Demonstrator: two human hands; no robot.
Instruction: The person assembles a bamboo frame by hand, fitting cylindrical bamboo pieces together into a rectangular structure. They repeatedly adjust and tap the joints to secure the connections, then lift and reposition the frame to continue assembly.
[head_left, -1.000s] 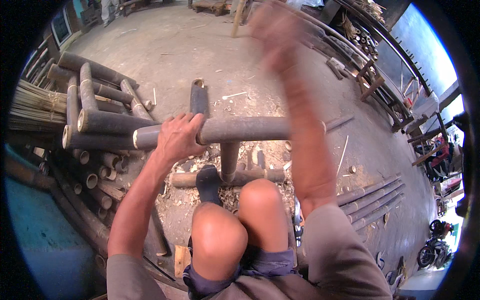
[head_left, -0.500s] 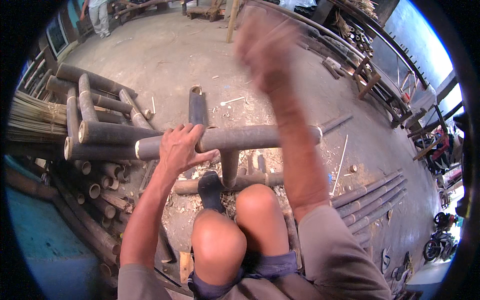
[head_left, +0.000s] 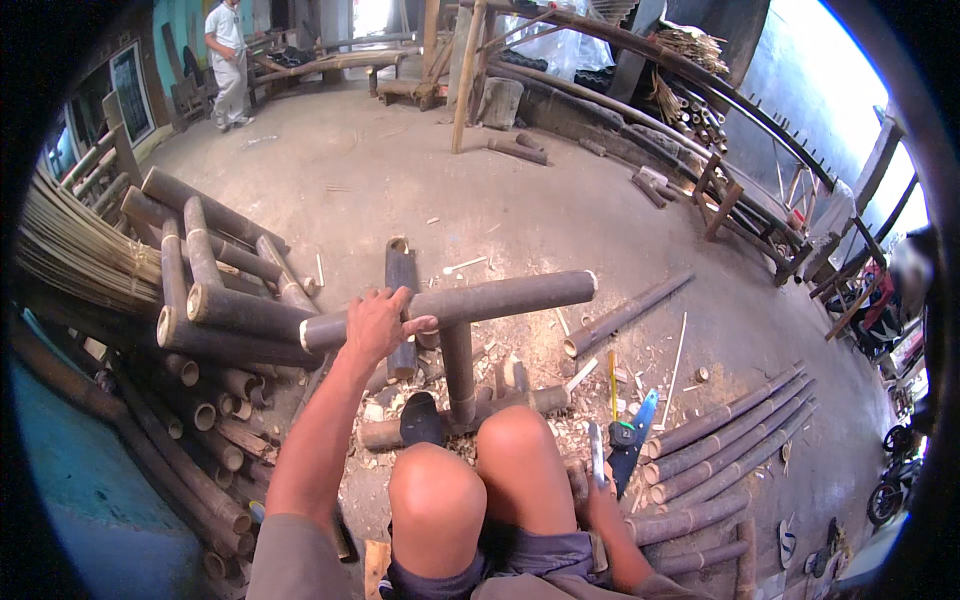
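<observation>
My left hand (head_left: 376,325) is closed over a thick dark bamboo pole (head_left: 500,297) that lies level in front of my knees. The pole rests across an upright bamboo post (head_left: 458,370), which stands on a short bamboo piece (head_left: 540,400) on the ground. My foot in a black sandal (head_left: 420,420) presses beside that post. My right hand (head_left: 603,503) is low beside my right thigh, partly hidden by the knee. Its fingers are wrapped round the grip of a grey metal blade (head_left: 595,452) that points upward.
A blue-handled saw (head_left: 637,432) and a yellow stick (head_left: 612,385) lie among chips at my right. Stacked bamboo poles (head_left: 215,300) and a bundle of thin strips (head_left: 80,255) fill the left. More poles (head_left: 730,440) lie right. A person (head_left: 230,60) stands far back.
My right arm, raised high and blurred before, has come down beside my right thigh. The left hand keeps its hold on the pole. The view has tilted up.
</observation>
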